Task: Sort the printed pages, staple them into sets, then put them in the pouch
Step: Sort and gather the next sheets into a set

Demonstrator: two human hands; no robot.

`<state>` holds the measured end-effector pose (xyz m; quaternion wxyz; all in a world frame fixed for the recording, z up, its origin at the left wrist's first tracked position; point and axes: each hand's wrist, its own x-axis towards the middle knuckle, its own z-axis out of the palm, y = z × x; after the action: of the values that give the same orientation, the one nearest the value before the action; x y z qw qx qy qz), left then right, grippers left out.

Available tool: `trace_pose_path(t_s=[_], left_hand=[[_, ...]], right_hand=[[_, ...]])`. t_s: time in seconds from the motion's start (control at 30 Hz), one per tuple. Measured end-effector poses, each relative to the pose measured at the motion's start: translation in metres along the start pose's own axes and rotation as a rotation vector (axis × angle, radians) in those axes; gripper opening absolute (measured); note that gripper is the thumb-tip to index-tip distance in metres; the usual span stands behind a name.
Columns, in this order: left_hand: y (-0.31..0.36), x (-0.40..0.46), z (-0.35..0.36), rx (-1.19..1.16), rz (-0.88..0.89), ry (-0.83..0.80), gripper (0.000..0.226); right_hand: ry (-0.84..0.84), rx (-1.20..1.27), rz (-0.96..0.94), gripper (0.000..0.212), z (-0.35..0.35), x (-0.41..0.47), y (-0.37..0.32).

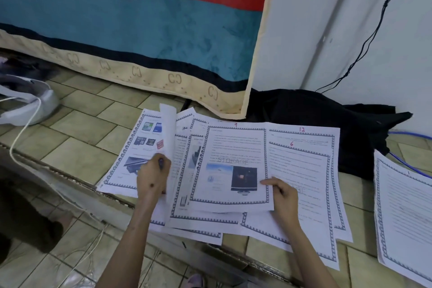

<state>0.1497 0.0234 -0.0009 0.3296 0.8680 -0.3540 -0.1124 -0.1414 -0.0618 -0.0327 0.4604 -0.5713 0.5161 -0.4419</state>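
Several printed pages with blue patterned borders lie fanned on the tiled floor. Page 9 (233, 147), with a monitor picture, lies on top in the middle; pages 12 (304, 134) and 6 (301, 170) lie to its right. My left hand (153, 174) grips a pen and lifts a curled sheet (168, 128) upright off the left pile, uncovering a page with pictures (138, 145). My right hand (281, 194) pinches the right edge of page 9. A separate stack of pages (404, 213) lies at the far right.
A teal blanket with a red stripe (131, 21) hangs behind the pages. A black cloth bag (327, 114) lies against the white wall. A white device (25, 103) with a white cable (18, 138) sits at the left. A blue cable (406, 163) runs near the right stack.
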Motion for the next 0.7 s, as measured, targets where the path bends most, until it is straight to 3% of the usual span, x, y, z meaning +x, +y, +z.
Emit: trace_pose_path(t_s=[0.07, 0.17, 0.23, 0.3, 0.43, 0.53, 0.6, 0.7], left_hand=[[-0.002, 0.005, -0.004, -0.095, -0.09, 0.042, 0.019], [0.0, 0.014, -0.007, 0.048, -0.071, -0.036, 0.021], [0.002, 0.018, -0.007, 0.14, -0.045, -0.067, 0.022], [0.002, 0.019, -0.006, 0.2, -0.021, -0.056, 0.024], [0.006, 0.013, 0.0, 0.325, 0.085, -0.031, 0.024], [0.011, 0.013, 0.004, 0.37, 0.093, -0.052, 0.024], [0.014, 0.015, 0.006, 0.453, 0.076, -0.095, 0.031], [0.021, 0.015, 0.01, 0.58, 0.04, -0.185, 0.038]], right_hand=[[0.002, 0.181, 0.138, 0.052, -0.003, 0.006, -0.002], [-0.027, 0.263, 0.305, 0.028, -0.008, 0.013, -0.008], [-0.092, 0.098, 0.34, 0.016, -0.009, 0.016, -0.013], [-0.106, -0.077, 0.301, 0.035, -0.01, 0.019, -0.015], [-0.127, -0.109, 0.215, 0.057, -0.017, 0.018, -0.031], [-0.044, -0.405, 0.142, 0.046, -0.04, 0.02, -0.032], [0.039, -0.62, 0.19, 0.038, -0.058, 0.021, -0.023], [0.037, -0.739, 0.3, 0.028, -0.069, 0.023, -0.018]])
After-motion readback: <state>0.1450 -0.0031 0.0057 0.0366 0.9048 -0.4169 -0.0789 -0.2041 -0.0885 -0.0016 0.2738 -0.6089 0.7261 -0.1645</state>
